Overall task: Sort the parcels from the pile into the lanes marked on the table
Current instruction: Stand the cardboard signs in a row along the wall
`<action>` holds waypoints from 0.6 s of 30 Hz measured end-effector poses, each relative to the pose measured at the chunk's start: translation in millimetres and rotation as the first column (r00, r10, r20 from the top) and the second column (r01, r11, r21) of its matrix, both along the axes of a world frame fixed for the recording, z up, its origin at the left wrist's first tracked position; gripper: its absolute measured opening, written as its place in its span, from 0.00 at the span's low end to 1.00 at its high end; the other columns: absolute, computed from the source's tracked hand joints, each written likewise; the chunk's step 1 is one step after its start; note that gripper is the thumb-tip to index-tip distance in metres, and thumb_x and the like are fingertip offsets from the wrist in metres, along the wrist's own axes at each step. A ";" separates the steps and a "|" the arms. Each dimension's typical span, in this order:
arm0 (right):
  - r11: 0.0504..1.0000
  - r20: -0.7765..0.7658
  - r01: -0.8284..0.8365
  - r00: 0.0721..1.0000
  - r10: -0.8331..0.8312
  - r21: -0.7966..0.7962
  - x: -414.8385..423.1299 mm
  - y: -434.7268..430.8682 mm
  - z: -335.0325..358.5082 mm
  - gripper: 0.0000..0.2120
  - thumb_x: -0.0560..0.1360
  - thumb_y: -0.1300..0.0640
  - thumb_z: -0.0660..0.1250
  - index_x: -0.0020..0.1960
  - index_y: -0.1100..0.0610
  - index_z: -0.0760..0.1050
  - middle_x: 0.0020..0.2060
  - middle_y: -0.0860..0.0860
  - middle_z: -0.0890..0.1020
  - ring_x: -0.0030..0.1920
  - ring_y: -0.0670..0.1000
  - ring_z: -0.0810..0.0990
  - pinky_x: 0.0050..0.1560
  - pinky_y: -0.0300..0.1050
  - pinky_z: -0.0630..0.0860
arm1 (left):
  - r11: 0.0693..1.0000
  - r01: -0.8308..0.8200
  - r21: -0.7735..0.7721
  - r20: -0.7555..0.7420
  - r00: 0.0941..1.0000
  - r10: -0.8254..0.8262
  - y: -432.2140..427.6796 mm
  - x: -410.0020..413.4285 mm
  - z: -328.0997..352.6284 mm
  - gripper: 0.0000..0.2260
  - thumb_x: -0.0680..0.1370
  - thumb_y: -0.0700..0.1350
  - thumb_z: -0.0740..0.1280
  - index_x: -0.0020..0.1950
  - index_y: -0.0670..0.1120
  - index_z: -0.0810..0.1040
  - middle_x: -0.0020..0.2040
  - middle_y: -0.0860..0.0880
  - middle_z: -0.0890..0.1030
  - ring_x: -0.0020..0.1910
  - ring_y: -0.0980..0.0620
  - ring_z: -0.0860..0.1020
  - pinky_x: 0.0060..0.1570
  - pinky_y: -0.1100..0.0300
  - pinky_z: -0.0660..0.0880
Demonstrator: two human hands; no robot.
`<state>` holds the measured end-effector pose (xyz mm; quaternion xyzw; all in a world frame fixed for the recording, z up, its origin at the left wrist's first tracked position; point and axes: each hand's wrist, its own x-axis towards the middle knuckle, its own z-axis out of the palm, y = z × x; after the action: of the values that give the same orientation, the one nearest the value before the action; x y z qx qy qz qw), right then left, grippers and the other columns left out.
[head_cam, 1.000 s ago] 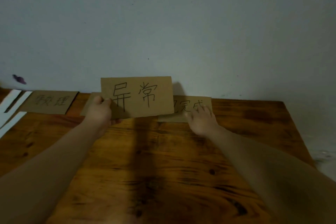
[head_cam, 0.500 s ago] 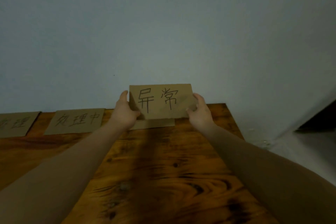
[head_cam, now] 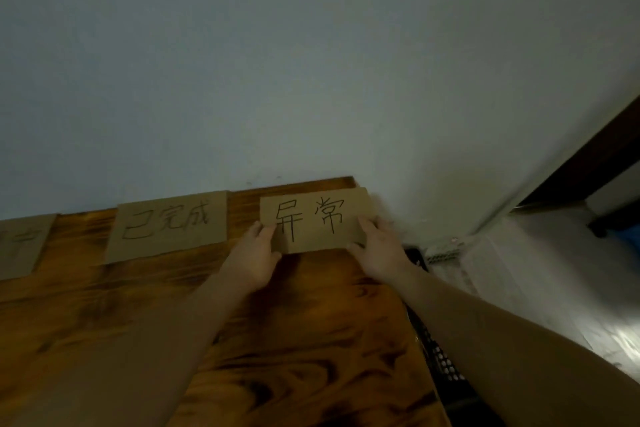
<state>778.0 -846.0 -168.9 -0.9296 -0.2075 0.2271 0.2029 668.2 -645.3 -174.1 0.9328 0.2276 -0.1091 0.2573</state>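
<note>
While fingers (head_cam: 267, 231) pinch its ends, the label (head_cam: 317, 218) seemingly lies flat.

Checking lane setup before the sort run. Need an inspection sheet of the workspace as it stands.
Surface: wooden table, dark grain, set against the wall.
Job's things: 异常 sign, cardboard, at the table's far right corner; 已完成 sign lies to its left; a third sign is cut off by the picture's left edge. Parcels: nothing seen.
Clutter: black mesh object beside the table's right edge, kind unclear.
Hands: left hand grips the 异常 sign's left edge, right hand its right edge.
Cables: nothing seen.
Surroundings: pale floor, small white object at the wall's foot, dark door frame.
</note>
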 end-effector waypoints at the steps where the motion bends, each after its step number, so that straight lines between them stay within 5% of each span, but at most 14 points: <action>1: 0.999 -0.022 -0.028 0.999 0.027 -0.039 5.0 -5.3 -11.1 0.31 0.81 0.46 0.59 0.78 0.53 0.52 0.76 0.59 0.52 0.75 0.61 0.55 0.74 0.52 0.57 | 1.000 0.018 0.013 -0.044 0.999 -0.017 -4.4 4.8 -10.4 0.28 0.80 0.48 0.60 0.78 0.48 0.52 0.78 0.45 0.50 0.77 0.46 0.52 0.75 0.52 0.53; 7: 0.958 0.046 -0.161 0.983 0.177 -0.238 29.0 -14.9 -50.0 0.29 0.82 0.41 0.49 0.79 0.47 0.45 0.78 0.54 0.42 0.77 0.59 0.40 0.75 0.58 0.45 | 0.968 0.158 0.194 -0.224 0.968 -0.113 -17.9 27.2 -38.1 0.30 0.81 0.58 0.52 0.78 0.51 0.44 0.78 0.50 0.39 0.77 0.48 0.39 0.74 0.45 0.42; 18: 0.953 0.029 -0.162 0.984 0.175 -0.255 67.0 39.3 -16.1 0.33 0.80 0.36 0.46 0.79 0.50 0.46 0.78 0.57 0.39 0.77 0.59 0.38 0.74 0.60 0.42 | 0.978 0.036 0.204 -0.241 0.971 0.014 22.1 63.1 -6.8 0.32 0.79 0.64 0.51 0.78 0.56 0.42 0.78 0.49 0.37 0.76 0.45 0.36 0.73 0.40 0.42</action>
<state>844.9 -806.7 -185.0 -0.9322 -0.2609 0.2440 0.0580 731.3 -623.3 -180.9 0.9356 0.2621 -0.1985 0.1286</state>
